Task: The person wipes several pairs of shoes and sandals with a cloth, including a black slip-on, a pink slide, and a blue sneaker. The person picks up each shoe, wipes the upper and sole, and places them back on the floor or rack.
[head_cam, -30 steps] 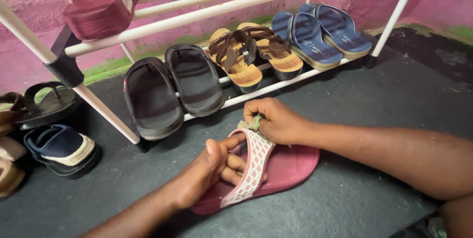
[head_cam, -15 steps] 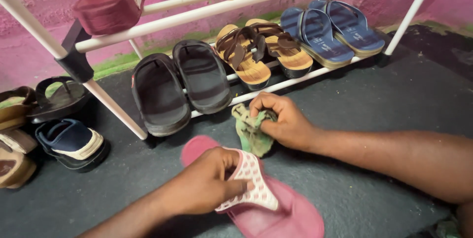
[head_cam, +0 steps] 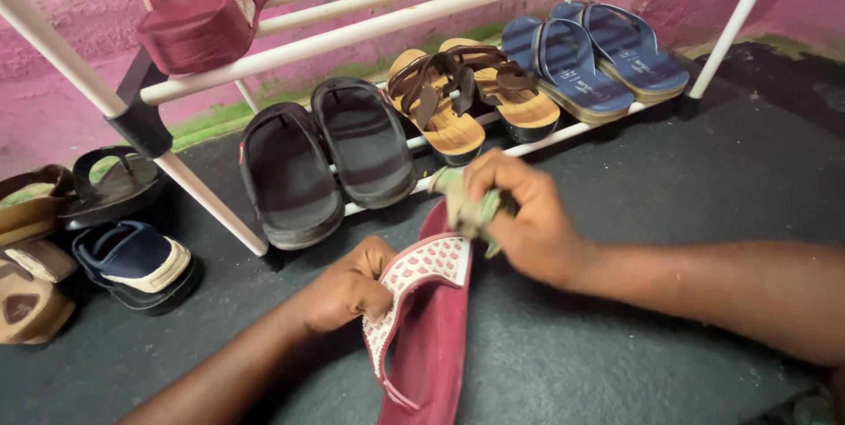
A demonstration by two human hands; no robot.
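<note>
- The left hand (head_cam: 345, 289) is closed on the white mesh strap (head_cam: 421, 268) of a maroon slipper (head_cam: 433, 337), pinching it at the strap's 9 o'clock edge
- The slipper stands tilted on its side edge, toe toward 12 o'clock, heel running out at 6 o'clock
- The right hand (head_cam: 526, 216) is clenched around a crumpled green cloth (head_cam: 466, 205), pressed against the slipper's toe at 1 o'clock from the left hand
- Beyond, at 12 o'clock, a white shoe rack (head_cam: 414, 7) holds black slides (head_cam: 326, 157), brown sandals (head_cam: 471, 99) and blue flip-flops (head_cam: 594, 55) (a matching maroon slipper sits on its upper rails)
- At 9 o'clock, more shoes (head_cam: 132, 258) lie on the dark floor
</note>
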